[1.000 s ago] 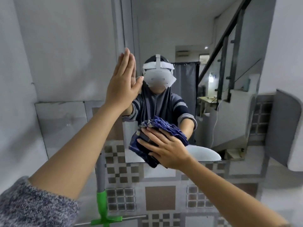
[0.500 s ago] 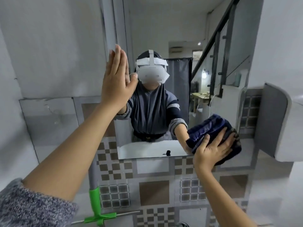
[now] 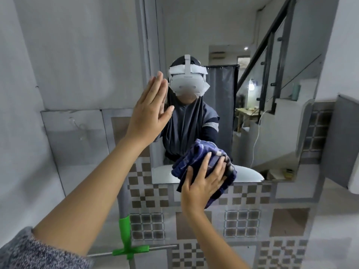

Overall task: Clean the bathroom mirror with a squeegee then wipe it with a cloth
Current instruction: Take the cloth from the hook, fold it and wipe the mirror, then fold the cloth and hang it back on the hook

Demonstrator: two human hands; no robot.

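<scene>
The bathroom mirror (image 3: 272, 133) fills the wall ahead and reflects a person wearing a white headset. My left hand (image 3: 148, 115) lies flat against the mirror's left edge, fingers together and pointing up, holding nothing. My right hand (image 3: 202, 183) presses a crumpled dark blue cloth (image 3: 200, 158) against the bottom edge of the mirror, near the middle. The squeegee (image 3: 126, 241), with a grey pole, green neck and metal blade, leans upright against the tiled wall below my left forearm, untouched.
Patterned grey and brown tiles (image 3: 242, 224) cover the wall under the mirror. A grey-and-white fixture (image 3: 342, 140) juts out at the right, close to the mirror's right edge. A plain grey wall (image 3: 48, 65) stands to the left.
My right hand swept the cloth from the mirror's lower middle out to its lower right, then back to the lower middle. My left hand stayed flat on the mirror.
</scene>
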